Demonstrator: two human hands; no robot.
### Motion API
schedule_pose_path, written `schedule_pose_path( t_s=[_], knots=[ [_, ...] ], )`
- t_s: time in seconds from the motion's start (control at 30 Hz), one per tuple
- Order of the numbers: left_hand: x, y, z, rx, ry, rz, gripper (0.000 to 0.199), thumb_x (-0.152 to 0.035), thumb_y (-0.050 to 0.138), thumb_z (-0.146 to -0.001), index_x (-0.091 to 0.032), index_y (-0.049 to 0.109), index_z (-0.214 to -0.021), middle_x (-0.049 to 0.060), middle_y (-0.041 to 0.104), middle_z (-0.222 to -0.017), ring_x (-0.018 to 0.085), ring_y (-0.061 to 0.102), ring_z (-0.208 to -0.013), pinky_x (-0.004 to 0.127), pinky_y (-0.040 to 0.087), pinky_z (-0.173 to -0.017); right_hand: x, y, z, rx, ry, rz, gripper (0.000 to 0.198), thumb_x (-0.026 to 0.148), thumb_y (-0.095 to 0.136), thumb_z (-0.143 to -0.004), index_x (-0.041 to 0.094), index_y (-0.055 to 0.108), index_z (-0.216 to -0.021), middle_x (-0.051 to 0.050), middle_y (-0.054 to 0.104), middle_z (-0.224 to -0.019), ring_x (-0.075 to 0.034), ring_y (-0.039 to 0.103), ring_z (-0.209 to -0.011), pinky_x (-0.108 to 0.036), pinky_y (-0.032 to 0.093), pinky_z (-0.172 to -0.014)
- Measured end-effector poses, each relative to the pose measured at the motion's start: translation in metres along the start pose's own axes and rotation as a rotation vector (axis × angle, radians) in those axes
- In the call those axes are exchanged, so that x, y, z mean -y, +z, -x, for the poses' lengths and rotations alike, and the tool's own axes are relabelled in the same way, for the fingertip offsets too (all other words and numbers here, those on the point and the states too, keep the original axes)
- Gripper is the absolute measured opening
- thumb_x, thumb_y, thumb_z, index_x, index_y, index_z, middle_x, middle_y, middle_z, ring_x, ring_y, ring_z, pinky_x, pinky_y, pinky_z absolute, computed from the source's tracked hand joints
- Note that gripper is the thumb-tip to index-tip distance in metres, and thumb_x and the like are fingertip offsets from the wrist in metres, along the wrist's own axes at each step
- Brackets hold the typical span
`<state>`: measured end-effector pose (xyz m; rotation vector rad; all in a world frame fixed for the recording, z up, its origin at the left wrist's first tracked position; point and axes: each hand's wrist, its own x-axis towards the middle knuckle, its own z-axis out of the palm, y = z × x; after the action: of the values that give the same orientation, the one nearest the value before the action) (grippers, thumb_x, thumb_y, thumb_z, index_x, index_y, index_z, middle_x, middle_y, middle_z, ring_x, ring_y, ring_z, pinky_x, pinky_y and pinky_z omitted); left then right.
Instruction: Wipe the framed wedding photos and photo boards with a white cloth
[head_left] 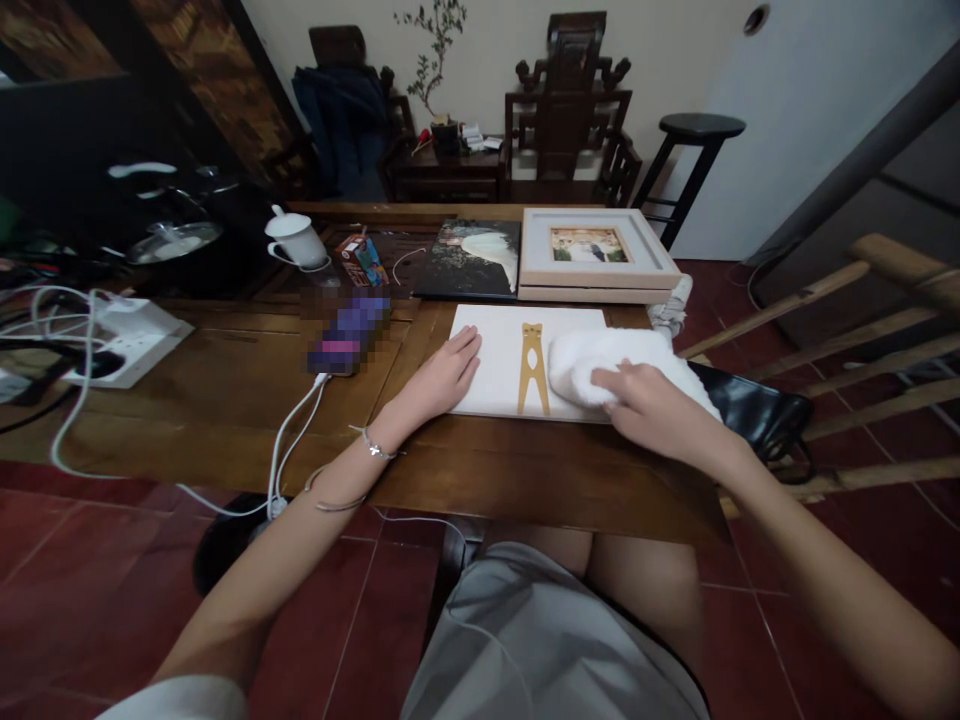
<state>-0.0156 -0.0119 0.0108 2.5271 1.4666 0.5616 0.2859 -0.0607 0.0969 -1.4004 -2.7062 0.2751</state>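
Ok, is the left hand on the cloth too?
No, the left hand rests on the white panel, while only the right hand is on the cloth.

My left hand [442, 375] and right hand [637, 400]: two together
Board [493, 380]: one
Yellow figure [532, 338]: one only, I have counted
Cloth [645, 355]: one piece
Framed picture [536, 240]: one on top; if the layer below is a second one, I cannot tell
Dark picture [480, 260]: one
Cup [298, 243]: one
Carton [363, 260]: one
Phone [346, 338]: one, blurred to my view
Bag [765, 410]: one
Stool [701, 125]: one
Dark chairs [568, 120]: I count two
Pale chair [896, 255]: one
Plant [431, 72]: one
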Motion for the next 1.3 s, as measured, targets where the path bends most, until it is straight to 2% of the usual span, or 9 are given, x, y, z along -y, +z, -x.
schedule_pose_path(
  t_s=[0.13, 0.23, 0.4, 0.67, 0.9, 1.1, 1.3],
  knots=[
    [-0.001, -0.001, 0.0, 0.019, -0.014, -0.011, 0.047, -0.025, 0.032, -0.102, -0.004, 0.049, -0.141, 0.022, 0.04, -0.157, 0.029, 0.032, -0.15, 0.045, 0.026, -0.125, 0.009, 0.0, 0.034, 0.059, -0.098, -0.051, 0.021, 0.005, 0.047, -0.073, 0.024, 0.054, -0.081, -0.006, 0.056, -0.078, -0.028, 0.058, -0.08, -0.039, 0.042, -0.073],
    [-0.002, -0.001, 0.0, 0.014, -0.011, -0.009, 0.047, -0.025, 0.031, -0.103, -0.004, 0.048, -0.141, 0.022, 0.04, -0.157, 0.029, 0.033, -0.15, 0.047, 0.026, -0.125, 0.005, 0.001, 0.038, 0.072, -0.106, -0.064, 0.019, 0.007, 0.047, -0.075, 0.024, 0.054, -0.082, -0.007, 0.057, -0.082, -0.028, 0.058, -0.078, -0.041, 0.045, -0.075],
    [-0.001, -0.001, 0.001, 0.019, 0.001, -0.006, 0.047, -0.026, 0.031, -0.103, -0.005, 0.047, -0.142, 0.023, 0.04, -0.158, 0.029, 0.032, -0.151, 0.047, 0.026, -0.125, -0.011, 0.0, 0.005, 0.038, -0.111, -0.097, 0.019, 0.007, 0.045, -0.071, 0.026, 0.046, -0.074, -0.003, 0.049, -0.067, -0.029, 0.058, -0.081, -0.04, 0.043, -0.08],
    [0.0, -0.002, 0.001, 0.01, -0.013, 0.016, 0.046, -0.027, 0.033, -0.103, -0.008, 0.048, -0.143, 0.019, 0.04, -0.158, 0.027, 0.033, -0.15, 0.046, 0.026, -0.125, -0.048, -0.005, -0.064, -0.062, -0.057, -0.15, 0.008, 0.018, 0.045, -0.072, 0.025, 0.041, -0.07, -0.001, 0.049, -0.066, -0.024, 0.052, -0.071, -0.034, 0.034, -0.069],
    [0.001, -0.001, 0.001, 0.0, 0.0, 0.008, 0.046, -0.027, 0.033, -0.103, -0.006, 0.048, -0.142, 0.02, 0.04, -0.158, 0.027, 0.034, -0.15, 0.046, 0.026, -0.125, -0.056, -0.009, -0.087, -0.105, -0.019, -0.152, 0.013, 0.017, 0.045, -0.073, 0.025, 0.037, -0.068, -0.002, 0.049, -0.068, -0.024, 0.05, -0.073, -0.034, 0.033, -0.071],
    [-0.001, -0.004, 0.001, 0.021, -0.003, 0.008, 0.047, -0.027, 0.032, -0.103, -0.004, 0.048, -0.141, 0.022, 0.039, -0.158, 0.027, 0.032, -0.151, 0.046, 0.026, -0.125, -0.052, -0.002, -0.073, -0.099, -0.043, -0.132, 0.012, 0.015, 0.044, -0.071, 0.025, 0.037, -0.069, -0.001, 0.045, -0.064, -0.023, 0.048, -0.069, -0.034, 0.031, -0.068],
    [-0.001, -0.003, 0.001, 0.012, 0.001, 0.007, 0.047, -0.027, 0.032, -0.103, -0.005, 0.048, -0.142, 0.022, 0.04, -0.158, 0.028, 0.032, -0.15, 0.045, 0.026, -0.125, -0.024, -0.001, -0.024, -0.022, -0.082, -0.066, 0.015, 0.011, 0.046, -0.07, 0.025, 0.042, -0.074, -0.001, 0.043, -0.063, -0.026, 0.052, -0.075, -0.036, 0.038, -0.074]
  ],
)
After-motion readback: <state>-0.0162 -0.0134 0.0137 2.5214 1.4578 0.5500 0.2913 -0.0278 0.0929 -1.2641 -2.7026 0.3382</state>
